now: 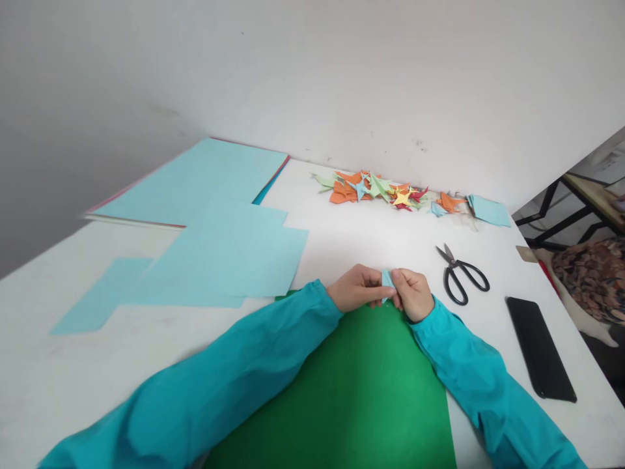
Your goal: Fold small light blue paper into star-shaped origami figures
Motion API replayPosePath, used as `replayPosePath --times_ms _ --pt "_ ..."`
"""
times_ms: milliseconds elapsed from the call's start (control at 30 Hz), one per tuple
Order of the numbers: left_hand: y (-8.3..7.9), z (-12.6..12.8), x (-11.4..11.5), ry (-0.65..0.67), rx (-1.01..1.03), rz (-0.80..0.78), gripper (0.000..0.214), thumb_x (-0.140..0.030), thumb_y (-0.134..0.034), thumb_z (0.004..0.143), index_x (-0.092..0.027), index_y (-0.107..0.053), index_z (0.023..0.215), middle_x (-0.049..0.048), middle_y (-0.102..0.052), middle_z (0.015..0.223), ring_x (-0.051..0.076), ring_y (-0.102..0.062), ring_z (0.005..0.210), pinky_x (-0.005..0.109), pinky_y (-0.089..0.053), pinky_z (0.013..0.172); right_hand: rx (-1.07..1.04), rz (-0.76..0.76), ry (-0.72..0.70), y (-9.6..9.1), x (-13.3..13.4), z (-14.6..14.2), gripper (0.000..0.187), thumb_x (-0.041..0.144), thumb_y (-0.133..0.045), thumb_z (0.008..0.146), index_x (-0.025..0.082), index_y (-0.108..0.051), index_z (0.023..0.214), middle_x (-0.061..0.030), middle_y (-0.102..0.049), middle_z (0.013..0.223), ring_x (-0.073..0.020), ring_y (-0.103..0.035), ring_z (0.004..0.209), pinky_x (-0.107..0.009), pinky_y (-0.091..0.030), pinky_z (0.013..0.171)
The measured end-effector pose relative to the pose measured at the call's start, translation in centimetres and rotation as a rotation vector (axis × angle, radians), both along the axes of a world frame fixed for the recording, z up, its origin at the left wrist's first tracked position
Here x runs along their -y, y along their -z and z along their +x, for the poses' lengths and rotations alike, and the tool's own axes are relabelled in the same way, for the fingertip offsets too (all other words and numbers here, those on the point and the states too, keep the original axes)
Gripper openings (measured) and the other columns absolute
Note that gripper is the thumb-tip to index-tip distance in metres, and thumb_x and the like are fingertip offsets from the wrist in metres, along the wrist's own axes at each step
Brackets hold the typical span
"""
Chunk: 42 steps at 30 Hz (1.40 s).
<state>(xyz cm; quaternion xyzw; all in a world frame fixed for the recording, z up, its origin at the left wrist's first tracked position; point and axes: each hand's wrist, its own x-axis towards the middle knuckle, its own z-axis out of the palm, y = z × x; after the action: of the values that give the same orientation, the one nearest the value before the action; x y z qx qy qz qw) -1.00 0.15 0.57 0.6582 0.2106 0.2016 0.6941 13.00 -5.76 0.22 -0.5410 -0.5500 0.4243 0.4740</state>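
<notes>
A small folded piece of light blue paper is pinched between my two hands, above the far edge of a green sheet. My left hand grips its left side with thumb and fingers closed. On the other side, my right hand holds it with the thumb on top. Fingers cover much of the paper, so its full shape is hidden. Scissors with black handles lie to the right of my right hand, their blades slightly apart.
Large light blue sheets overlap on the left, beside a stack of coloured paper. Folded paper figures in several colours line the wall, with small blue squares at their right. A black phone lies near the table's right edge.
</notes>
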Motion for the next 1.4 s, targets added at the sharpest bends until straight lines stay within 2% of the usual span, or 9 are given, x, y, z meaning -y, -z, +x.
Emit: replayPosePath --times_ms 133,400,567,667,800,933,1067,1200,1400 --pt "0.2 0.0 0.0 0.088 0.011 0.032 0.031 -0.040 -0.057 0.072 -0.009 -0.063 0.068 0.0023 -0.060 0.059 0.007 -0.052 0.050 0.017 -0.042 0.047 -0.032 -0.011 -0.036 -0.1 0.0 -0.1 0.048 0.053 -0.043 0.080 0.018 -0.045 0.047 0.0054 -0.043 0.035 -0.0052 -0.034 0.029 -0.020 -0.026 0.034" --pt "0.5 -0.1 -0.1 0.030 -0.013 0.010 0.030 -0.039 -0.059 0.070 -0.009 -0.060 0.067 -0.0020 -0.054 0.046 0.006 -0.048 0.040 0.016 -0.040 0.040 0.011 0.019 0.010 0.0 0.0 -0.1 0.047 0.051 -0.043 0.081 0.016 -0.049 0.049 0.0067 -0.038 0.033 -0.0053 -0.032 0.031 -0.020 -0.028 0.036" --pt "0.1 -0.2 -0.2 0.017 0.026 0.010 0.030 -0.039 -0.060 0.069 -0.009 -0.063 0.068 0.0007 -0.058 0.053 0.006 -0.048 0.044 0.016 -0.040 0.040 -0.130 -0.003 0.023 0.5 -0.1 0.1 0.044 0.047 -0.043 0.082 0.016 -0.050 0.052 0.0045 -0.046 0.036 -0.0052 -0.036 0.030 -0.019 -0.027 0.034" --pt "-0.1 -0.2 -0.3 -0.043 0.066 -0.034 0.033 -0.042 -0.061 0.068 -0.009 -0.062 0.065 0.0004 -0.056 0.051 0.006 -0.047 0.041 0.017 -0.038 0.038 -0.283 0.050 0.030 0.8 -0.2 0.2 0.023 0.040 -0.057 0.075 0.018 -0.055 0.073 0.0037 -0.057 0.049 -0.0074 -0.047 0.038 -0.019 -0.034 0.037" --pt "-0.1 -0.1 -0.4 -0.046 0.079 -0.046 0.033 -0.042 -0.061 0.067 -0.009 -0.060 0.062 0.0015 -0.058 0.056 0.006 -0.046 0.041 0.017 -0.037 0.038 -0.333 0.078 -0.006 0.7 -0.3 0.1 0.032 0.034 -0.065 0.069 0.021 -0.053 0.095 0.0041 -0.059 0.056 -0.0095 -0.051 0.042 -0.020 -0.038 0.039" --pt "0.2 -0.1 -0.4 0.012 0.037 0.039 0.032 -0.039 -0.059 0.070 -0.008 -0.062 0.071 0.0038 -0.060 0.067 0.006 -0.047 0.046 0.017 -0.036 0.039 -0.303 0.050 0.056 0.7 -0.2 0.0 0.021 0.038 -0.061 0.072 0.018 -0.057 0.080 0.0039 -0.057 0.047 -0.0094 -0.049 0.038 -0.021 -0.037 0.038" --pt "0.6 -0.1 -0.1 0.034 -0.043 0.129 0.032 -0.038 -0.057 0.072 -0.007 -0.062 0.074 -0.0006 -0.053 0.054 0.006 -0.043 0.043 0.017 -0.034 0.040 -0.278 -0.013 0.164 1.3 -0.6 0.2 0.037 0.045 -0.050 0.079 0.016 -0.052 0.056 0.0029 -0.051 0.037 -0.0088 -0.046 0.033 -0.020 -0.031 0.034" --pt "0.6 -0.1 0.0 0.026 -0.071 0.156 0.030 -0.038 -0.055 0.073 -0.009 -0.063 0.077 -0.0042 -0.046 0.046 0.005 -0.042 0.040 0.016 -0.033 0.040 -0.349 -0.039 0.231 1.7 -0.9 0.2 0.035 0.048 -0.051 0.077 0.017 -0.052 0.062 0.0046 -0.049 0.034 -0.0084 -0.043 0.029 -0.018 -0.027 0.030" --pt "0.4 -0.1 -0.2 -0.043 -0.049 0.121 0.030 -0.038 -0.054 0.075 -0.010 -0.060 0.065 -0.0038 -0.046 0.043 0.004 -0.038 0.036 0.016 -0.030 0.036 -0.352 0.012 0.162 1.0 -0.6 0.0 0.028 0.044 -0.060 0.071 0.017 -0.055 0.072 0.0043 -0.054 0.039 -0.0085 -0.045 0.032 -0.019 -0.032 0.033"
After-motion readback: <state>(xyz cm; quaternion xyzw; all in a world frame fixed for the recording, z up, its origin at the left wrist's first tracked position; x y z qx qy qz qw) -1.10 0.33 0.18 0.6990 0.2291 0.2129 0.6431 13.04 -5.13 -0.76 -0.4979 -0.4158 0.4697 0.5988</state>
